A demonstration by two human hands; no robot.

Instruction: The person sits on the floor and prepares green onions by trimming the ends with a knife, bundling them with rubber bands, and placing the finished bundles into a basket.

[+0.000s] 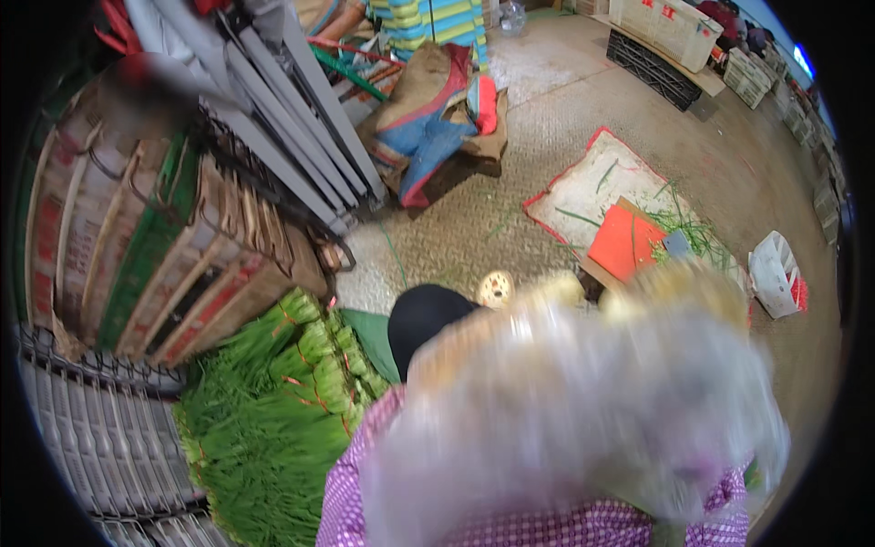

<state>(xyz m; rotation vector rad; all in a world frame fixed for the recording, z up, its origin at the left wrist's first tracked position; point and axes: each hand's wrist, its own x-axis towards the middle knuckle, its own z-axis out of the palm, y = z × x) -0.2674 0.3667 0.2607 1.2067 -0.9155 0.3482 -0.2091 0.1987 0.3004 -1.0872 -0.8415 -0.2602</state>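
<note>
A blurred, translucent plastic bag (581,424) fills the space before me, over my lap. Purple checked sleeves show on both sides of it, the left sleeve (345,485) and the right sleeve (730,502). Pale yellow blurs stand along the bag's far edge; whether they are my hands or gloves I cannot tell. A black-clad knee (427,318) shows beside the bag, and past it the holed toe of a cream clog (495,288). Beyond the bag are an orange-red board (622,239), a grey metal blade (677,243) and cut green stalks (704,229).
Tied bundles of leafy greens (273,424) are piled at left, beside grey plastic crates (109,437) and stacked cartons (225,267). Folded grey metal legs (301,116) lean there. A red-edged white sheet (581,178) lies ahead, with a white plastic container (772,273) to its right.
</note>
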